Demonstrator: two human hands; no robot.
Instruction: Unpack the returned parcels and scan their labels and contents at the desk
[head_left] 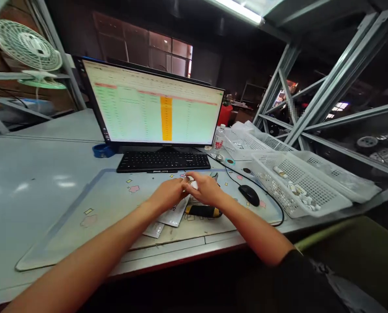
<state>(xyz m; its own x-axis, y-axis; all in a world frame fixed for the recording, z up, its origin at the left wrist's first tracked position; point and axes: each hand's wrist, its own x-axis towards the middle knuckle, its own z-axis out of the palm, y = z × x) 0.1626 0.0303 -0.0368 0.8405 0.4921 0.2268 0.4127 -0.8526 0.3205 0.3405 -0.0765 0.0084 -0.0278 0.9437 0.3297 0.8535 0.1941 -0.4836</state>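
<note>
Over the patterned desk mat (109, 208), my left hand (169, 191) and my right hand (205, 188) meet fingertip to fingertip. Both are closed round a small whitish object (194, 184), mostly hidden by the fingers; its kind does not show. Flat printed packets (173, 217) lie beneath my left hand. Just below my right hand rests a tool with a black and yellow handle (203, 211). A grey metal tip (215, 176) shows beyond the right hand; whether it belongs to that tool is hidden.
A black keyboard (163, 161) and a lit monitor (155, 104) stand ahead. To the right are a mouse (249, 195) with its cable, a clear bottle (219, 138) and white plastic baskets (331, 198), one with several small pieces. A blue tape roll (103, 150) sits left.
</note>
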